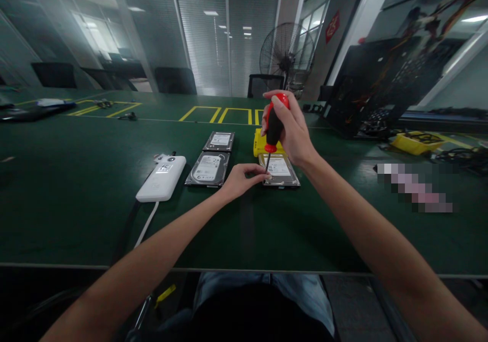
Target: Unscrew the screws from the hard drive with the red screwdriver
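Table: green top (244,235), yellow tape outlines (200,107) on far side.
Computer case: black, open-looking (371,83), far right on table, cables above it.
Fan: round wire cage (286,52), beyond far edge, right of centre.
Right hand: (293,128) fingers curled round screwdriver handle, thumb along it, gripping firmly.
Left hand: (243,180) thumb and index drawn in close together by the screwdriver tip, at near left part of right drive; can't tell if a screw is pinched.
White device: slab, (162,180) near left, small label on top, white cable (147,224) running to near edge.
Pixelated item: (415,188) right side, can't tell what.
Yellow tray: (409,144) far right, black cables in it, more dark cables beside.
Right drive: (281,172) flat, label up, right of centre, under the screwdriver, apart from left pair.
Near left drive: (209,168) flat, between white device and left hand.
Far left drive: (219,141) flat, just beyond near left drive.
Yellow object: (260,143) just beyond right drive, partly hidden by right hand.
Screwdriver: red and black handle (274,126), near upright, slight tilt, shaft down to right drive's left side; exact tip contact too small to tell.
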{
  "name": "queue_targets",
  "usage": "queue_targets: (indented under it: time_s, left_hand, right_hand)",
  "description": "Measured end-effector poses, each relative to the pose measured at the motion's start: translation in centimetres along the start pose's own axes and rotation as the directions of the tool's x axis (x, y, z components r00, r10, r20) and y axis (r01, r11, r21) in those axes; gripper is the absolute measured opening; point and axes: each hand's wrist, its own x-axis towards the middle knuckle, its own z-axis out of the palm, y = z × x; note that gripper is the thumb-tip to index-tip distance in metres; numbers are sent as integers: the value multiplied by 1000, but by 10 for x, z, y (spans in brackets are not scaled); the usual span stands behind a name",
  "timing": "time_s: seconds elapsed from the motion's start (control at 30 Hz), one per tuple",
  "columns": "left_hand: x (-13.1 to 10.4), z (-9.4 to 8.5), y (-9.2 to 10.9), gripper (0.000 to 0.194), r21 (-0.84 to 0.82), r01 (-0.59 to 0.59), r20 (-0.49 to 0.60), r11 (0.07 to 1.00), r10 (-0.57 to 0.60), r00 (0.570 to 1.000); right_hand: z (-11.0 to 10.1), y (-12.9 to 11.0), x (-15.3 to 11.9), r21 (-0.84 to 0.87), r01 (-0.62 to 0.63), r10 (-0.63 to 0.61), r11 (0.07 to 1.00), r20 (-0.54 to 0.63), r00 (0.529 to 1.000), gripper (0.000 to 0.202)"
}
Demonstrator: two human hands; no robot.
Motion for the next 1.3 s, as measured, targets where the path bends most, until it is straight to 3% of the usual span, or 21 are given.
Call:
queue_targets:
  time_s: [0.43, 0.67, 0.9, 1.3]
  left_hand:
    - [1, 3, -7, 31, -10, -3, 11, 1000, 3, 1000]
    - [0, 3, -7, 43, -70, -7, 9, 997, 7, 1000]
    - [0, 5, -9, 55, -125, 30, -65, 992, -38, 997]
    - [1, 9, -14, 46, -132, 81, -108, 988, -95, 990]
  right_hand:
    - [-1, 10, 2, -53, -10, 4, 999, -116, 993, 38]
    - [-2, 3, 2, 56, -50, 50, 997, -6, 999, 35]
    - [2, -6, 2, 53, -81, 83, 995, -38, 996, 31]
    - [1, -3, 2, -3, -51, 51, 999, 25, 998, 43]
